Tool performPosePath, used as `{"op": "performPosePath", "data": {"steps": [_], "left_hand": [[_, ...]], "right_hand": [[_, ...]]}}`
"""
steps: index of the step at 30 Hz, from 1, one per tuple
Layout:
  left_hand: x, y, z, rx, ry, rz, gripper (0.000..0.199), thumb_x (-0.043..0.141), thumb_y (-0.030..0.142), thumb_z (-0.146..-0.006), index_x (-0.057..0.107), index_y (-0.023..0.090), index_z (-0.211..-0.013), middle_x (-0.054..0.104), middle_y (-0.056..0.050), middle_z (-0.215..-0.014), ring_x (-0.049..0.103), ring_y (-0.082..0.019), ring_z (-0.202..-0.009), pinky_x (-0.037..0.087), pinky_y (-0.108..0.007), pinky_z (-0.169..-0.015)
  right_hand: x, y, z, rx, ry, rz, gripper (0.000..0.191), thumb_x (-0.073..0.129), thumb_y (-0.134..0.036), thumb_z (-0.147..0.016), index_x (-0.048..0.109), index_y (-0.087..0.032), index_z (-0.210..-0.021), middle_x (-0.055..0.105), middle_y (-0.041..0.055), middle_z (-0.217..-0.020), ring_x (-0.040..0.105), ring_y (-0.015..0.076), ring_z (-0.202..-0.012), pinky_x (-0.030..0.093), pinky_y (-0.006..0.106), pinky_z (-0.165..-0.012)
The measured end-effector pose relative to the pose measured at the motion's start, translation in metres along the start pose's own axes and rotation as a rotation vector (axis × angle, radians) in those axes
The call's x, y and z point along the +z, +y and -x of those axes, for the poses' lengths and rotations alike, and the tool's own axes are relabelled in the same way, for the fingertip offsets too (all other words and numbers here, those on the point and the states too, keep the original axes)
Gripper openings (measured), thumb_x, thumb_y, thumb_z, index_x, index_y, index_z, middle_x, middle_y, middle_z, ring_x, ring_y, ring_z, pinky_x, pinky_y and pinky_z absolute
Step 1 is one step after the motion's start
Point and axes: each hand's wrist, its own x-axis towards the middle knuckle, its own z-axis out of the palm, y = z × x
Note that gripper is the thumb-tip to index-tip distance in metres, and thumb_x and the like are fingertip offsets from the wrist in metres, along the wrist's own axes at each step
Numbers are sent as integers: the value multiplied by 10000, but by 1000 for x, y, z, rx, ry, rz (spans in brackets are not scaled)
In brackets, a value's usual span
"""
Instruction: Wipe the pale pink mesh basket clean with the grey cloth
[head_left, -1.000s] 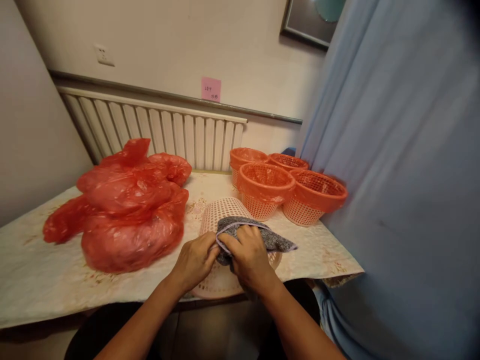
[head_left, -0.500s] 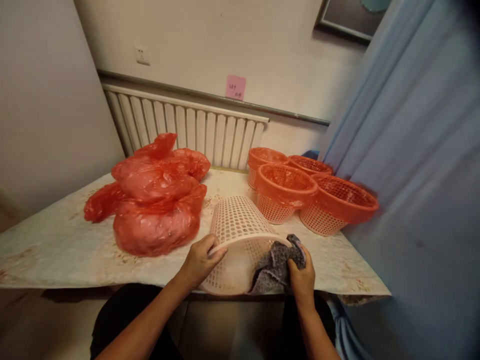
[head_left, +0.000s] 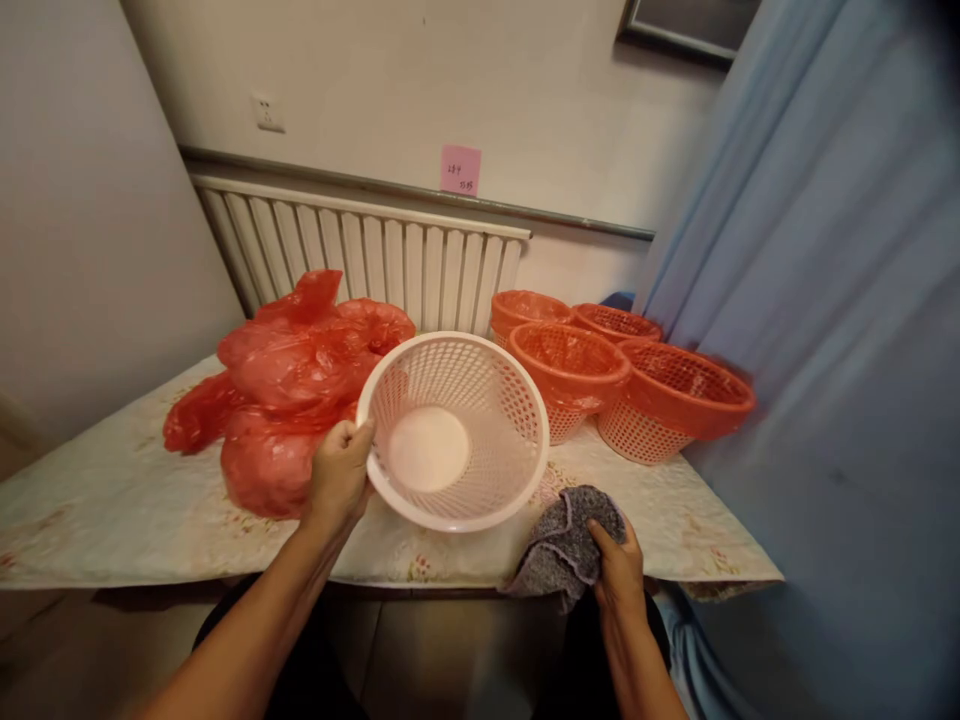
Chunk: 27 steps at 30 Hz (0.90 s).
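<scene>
My left hand [head_left: 339, 474] grips the left rim of a pale pink perforated plastic basket [head_left: 430, 449], whose open mouth is tilted towards me so that its round base shows inside. A crumpled dark grey cloth [head_left: 568, 541] with a lilac edge is pinched in my right hand [head_left: 619, 560], at the table's front edge. The cloth hangs apart from the basket, below and to its right. Nothing lies in the basket.
Left of the basket, tied red plastic bags [head_left: 300, 370] are heaped on the cloth-covered table [head_left: 97, 510]. Several similar baskets [head_left: 643, 436] lined with red bags stand at the right, beside a blue curtain [head_left: 847, 420]. A radiator [head_left: 375, 255] runs along the wall behind.
The basket has turned from lying on its side to mouth up towards me. My left hand has risen leftwards with it, and my right hand has drawn the cloth out of it.
</scene>
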Motion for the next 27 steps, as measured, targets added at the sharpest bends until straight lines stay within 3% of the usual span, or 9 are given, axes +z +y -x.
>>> {"op": "performPosePath", "data": {"steps": [4,10,18,23,25,27], "left_hand": [[7,5,-15,-166,0,213,296,725,390,-692,539,160,-699,503,71,-546,441,-83,-476,340,-200,-463],[23,8,-21,-285,19,317,255,771,288,-609,627,117,-731,659,2,-649,585,-122,-564,479,-234,-550],[25,16,-24,-394,4,341,135,727,177,-604,645,122,-695,666,-2,-633,550,-89,-504,456,-183,-477],[14,10,-21,-276,-94,104,213,673,323,-669,620,125,-728,619,-11,-631,561,-131,-531,469,-239,-496],[8,9,-15,-129,-14,-83,254,632,343,-724,612,134,-866,629,-33,-768,606,-173,-653,519,-309,-605],[4,13,-4,149,115,-335,314,611,333,-770,581,151,-1023,611,-72,-970,617,-223,-853,526,-399,-776]], "right_hand": [[-1,-10,-3,-33,29,46,726,790,-339,-557,594,-179,-1237,725,65,-1001,689,216,-831,563,347,-781],[1,-26,-10,-91,27,61,720,795,-340,-580,587,-196,-1253,707,53,-1037,666,200,-863,537,342,-822],[12,-56,-26,-281,47,173,665,749,-359,-628,583,-191,-1250,685,68,-1086,652,210,-909,512,381,-879],[26,-64,-23,-389,2,241,632,697,-355,-672,569,-188,-1268,673,76,-1123,640,222,-966,488,403,-921],[31,-69,-19,-402,7,257,617,697,-363,-680,575,-187,-1259,671,75,-1119,635,227,-976,474,417,-938],[37,-78,-14,-422,29,280,613,705,-371,-683,580,-189,-1254,663,75,-1129,622,237,-1009,455,432,-962]]}}
